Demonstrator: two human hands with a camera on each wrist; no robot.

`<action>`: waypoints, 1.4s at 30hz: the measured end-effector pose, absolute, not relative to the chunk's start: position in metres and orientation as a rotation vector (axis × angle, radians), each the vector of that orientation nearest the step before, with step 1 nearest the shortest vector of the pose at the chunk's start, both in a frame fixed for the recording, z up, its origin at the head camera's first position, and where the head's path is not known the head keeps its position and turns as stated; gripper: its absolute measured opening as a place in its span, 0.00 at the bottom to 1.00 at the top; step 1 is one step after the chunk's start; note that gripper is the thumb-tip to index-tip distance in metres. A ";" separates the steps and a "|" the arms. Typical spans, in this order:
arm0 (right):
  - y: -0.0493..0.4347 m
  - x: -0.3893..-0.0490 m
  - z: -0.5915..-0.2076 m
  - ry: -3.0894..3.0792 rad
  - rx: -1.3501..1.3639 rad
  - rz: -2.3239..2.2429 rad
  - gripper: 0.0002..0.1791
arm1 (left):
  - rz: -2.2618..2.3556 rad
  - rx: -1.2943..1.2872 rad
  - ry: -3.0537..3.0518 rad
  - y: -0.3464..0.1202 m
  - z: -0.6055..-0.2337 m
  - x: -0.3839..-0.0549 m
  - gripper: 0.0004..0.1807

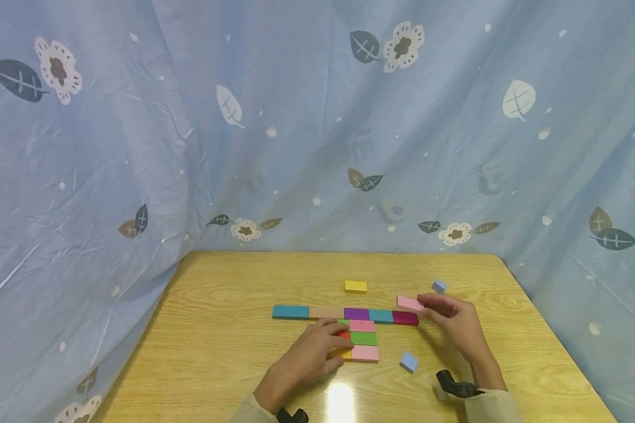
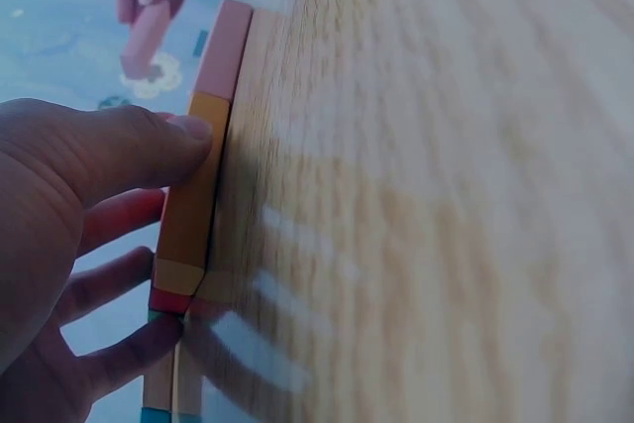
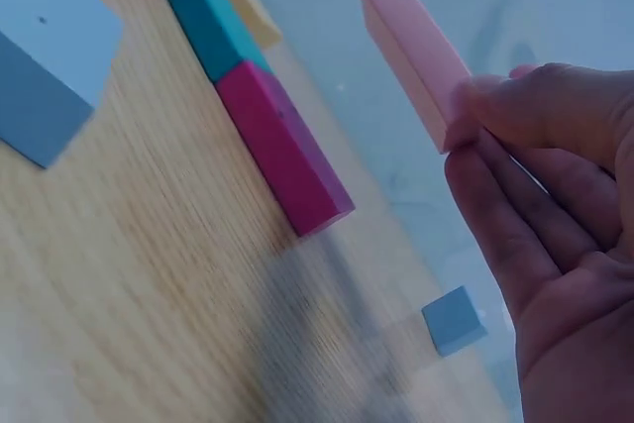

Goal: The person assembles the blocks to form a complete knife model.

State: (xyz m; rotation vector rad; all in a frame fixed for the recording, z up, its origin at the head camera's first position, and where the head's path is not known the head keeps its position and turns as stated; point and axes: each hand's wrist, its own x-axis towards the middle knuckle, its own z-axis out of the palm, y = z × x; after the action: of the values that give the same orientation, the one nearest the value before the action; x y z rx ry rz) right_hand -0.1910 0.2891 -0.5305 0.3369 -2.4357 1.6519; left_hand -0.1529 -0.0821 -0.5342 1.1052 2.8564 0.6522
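In the right hand [image 1: 457, 326], a pink block [image 3: 411, 52] is pinched at one end between thumb and fingers, above the table near the right end of a long row. That row runs blue block [image 1: 290, 312], tan block [image 1: 326, 313], purple block [image 1: 357, 314], teal block [image 1: 381, 316], magenta block [image 1: 405, 318]. Below its middle lie pairs of blocks, with a pink block [image 1: 362, 326], a green block [image 1: 363, 338] and another pink block [image 1: 365, 353] on the right. The left hand [image 1: 312, 349] rests spread against their left side, its thumb touching an orange block [image 2: 188, 195].
A yellow block [image 1: 356, 286] lies behind the row. One small blue block [image 1: 439, 286] is beyond the right hand, another blue block [image 1: 409, 362] nearer the front. The wooden table [image 1: 217, 364] meets a patterned blue curtain [image 1: 296, 147] at the back and sides.
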 end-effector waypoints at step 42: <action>0.241 -0.175 -0.541 -2.682 0.477 1.294 0.17 | 0.669 1.120 2.868 -0.082 -0.536 -0.154 0.18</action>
State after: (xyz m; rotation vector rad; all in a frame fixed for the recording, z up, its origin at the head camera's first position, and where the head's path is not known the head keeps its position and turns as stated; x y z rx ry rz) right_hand -0.1754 0.2412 -0.5407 0.4772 -2.6824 1.2936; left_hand -0.1543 -0.0816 -0.5358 1.1205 2.8685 0.6686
